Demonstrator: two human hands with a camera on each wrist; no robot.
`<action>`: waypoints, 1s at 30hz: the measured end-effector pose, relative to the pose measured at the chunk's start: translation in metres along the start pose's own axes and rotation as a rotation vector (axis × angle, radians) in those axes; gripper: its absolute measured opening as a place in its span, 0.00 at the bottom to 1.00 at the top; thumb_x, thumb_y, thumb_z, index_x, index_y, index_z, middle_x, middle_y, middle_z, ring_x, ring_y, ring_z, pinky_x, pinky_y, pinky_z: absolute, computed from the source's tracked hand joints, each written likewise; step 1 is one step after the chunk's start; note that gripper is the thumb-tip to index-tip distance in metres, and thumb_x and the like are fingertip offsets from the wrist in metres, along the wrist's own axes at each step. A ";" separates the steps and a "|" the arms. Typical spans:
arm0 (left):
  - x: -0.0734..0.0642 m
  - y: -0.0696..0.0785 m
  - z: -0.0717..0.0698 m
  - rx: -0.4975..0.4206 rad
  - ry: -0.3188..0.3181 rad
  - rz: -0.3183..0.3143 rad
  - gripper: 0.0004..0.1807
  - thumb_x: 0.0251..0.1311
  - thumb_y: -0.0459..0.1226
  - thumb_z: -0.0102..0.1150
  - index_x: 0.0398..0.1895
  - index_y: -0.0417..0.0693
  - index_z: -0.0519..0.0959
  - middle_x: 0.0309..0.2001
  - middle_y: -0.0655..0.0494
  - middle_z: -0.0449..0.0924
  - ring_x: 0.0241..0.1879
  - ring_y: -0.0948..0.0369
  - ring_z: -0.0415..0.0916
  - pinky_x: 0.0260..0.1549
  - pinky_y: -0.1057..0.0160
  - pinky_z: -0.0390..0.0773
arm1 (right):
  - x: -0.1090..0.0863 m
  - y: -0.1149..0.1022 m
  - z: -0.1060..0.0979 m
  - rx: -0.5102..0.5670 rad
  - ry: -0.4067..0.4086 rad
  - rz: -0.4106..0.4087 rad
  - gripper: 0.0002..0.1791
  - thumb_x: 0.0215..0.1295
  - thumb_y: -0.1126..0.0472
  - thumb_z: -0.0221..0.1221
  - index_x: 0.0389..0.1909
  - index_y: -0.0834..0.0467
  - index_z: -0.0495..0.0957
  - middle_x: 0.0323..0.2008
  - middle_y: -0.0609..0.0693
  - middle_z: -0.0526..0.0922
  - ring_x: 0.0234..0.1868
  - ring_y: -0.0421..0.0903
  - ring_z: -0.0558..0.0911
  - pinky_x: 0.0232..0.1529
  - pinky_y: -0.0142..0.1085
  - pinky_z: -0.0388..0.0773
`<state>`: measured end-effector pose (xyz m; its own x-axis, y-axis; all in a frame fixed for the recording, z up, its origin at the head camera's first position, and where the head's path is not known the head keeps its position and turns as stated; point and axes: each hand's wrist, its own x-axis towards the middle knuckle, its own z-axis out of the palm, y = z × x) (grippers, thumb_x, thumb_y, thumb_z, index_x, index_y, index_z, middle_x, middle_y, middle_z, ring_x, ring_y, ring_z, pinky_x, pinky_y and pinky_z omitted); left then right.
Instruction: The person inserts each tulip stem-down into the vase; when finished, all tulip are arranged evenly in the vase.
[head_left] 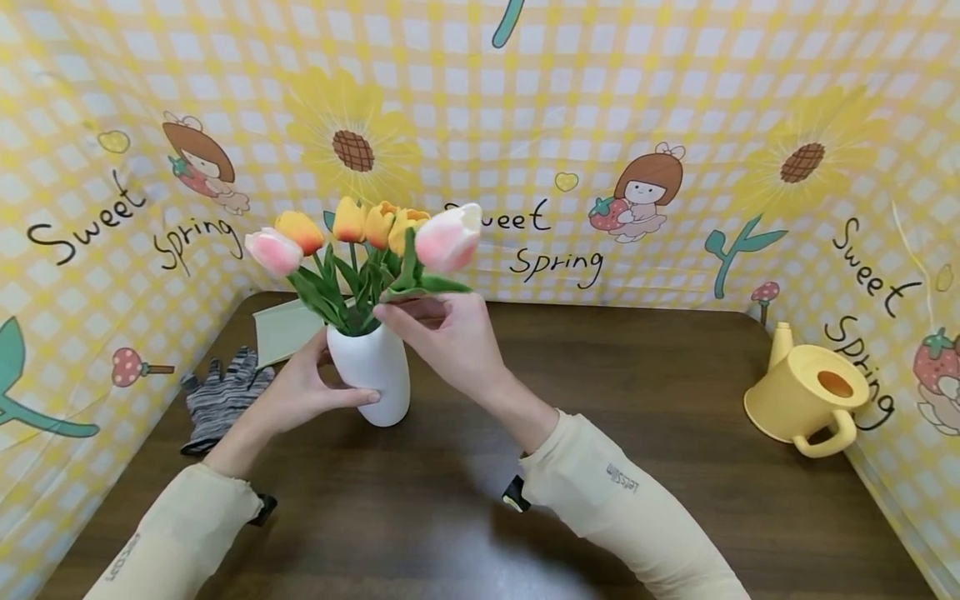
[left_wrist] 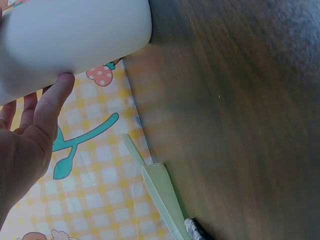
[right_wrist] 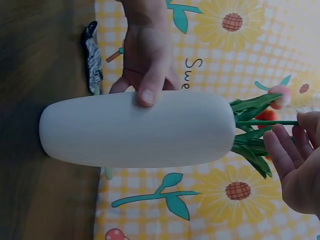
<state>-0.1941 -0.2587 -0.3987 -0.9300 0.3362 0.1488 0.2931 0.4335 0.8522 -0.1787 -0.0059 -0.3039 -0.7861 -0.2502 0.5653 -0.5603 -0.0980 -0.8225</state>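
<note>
A white vase (head_left: 386, 379) stands on the brown table, holding several orange-yellow tulips (head_left: 349, 219) and a pink-white tulip (head_left: 273, 252) on its left side. My left hand (head_left: 300, 387) grips the vase's side, its thumb across the front; in the left wrist view a finger lies along the vase wall (left_wrist: 75, 45). Above the rim, my right hand (head_left: 465, 342) pinches another pink-white tulip (head_left: 448, 239) with green leaves. The right wrist view shows its green stem (right_wrist: 270, 122) between thumb and fingers, running to the vase mouth among the leaves. The stem's lower end is hidden.
A yellow watering can (head_left: 802, 400) stands at the table's right side. A grey striped glove (head_left: 225, 400) lies left of the vase, beside a pale green flat-sided thing (head_left: 285, 332) with a thin handle. Yellow checked cloth (head_left: 525, 108) walls the back and both sides of the table.
</note>
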 end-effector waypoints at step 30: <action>-0.001 0.000 0.000 -0.005 -0.006 0.001 0.55 0.49 0.40 0.82 0.76 0.74 0.57 0.60 0.58 0.72 0.54 0.54 0.73 0.41 0.51 0.84 | -0.001 0.042 0.022 -0.236 -0.049 0.036 0.06 0.62 0.63 0.71 0.34 0.57 0.83 0.30 0.45 0.80 0.29 0.38 0.75 0.29 0.28 0.74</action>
<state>-0.1932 -0.2593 -0.3989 -0.9284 0.3414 0.1469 0.2929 0.4288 0.8546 -0.1954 -0.0310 -0.3400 -0.7965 -0.2962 0.5271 -0.5818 0.1380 -0.8016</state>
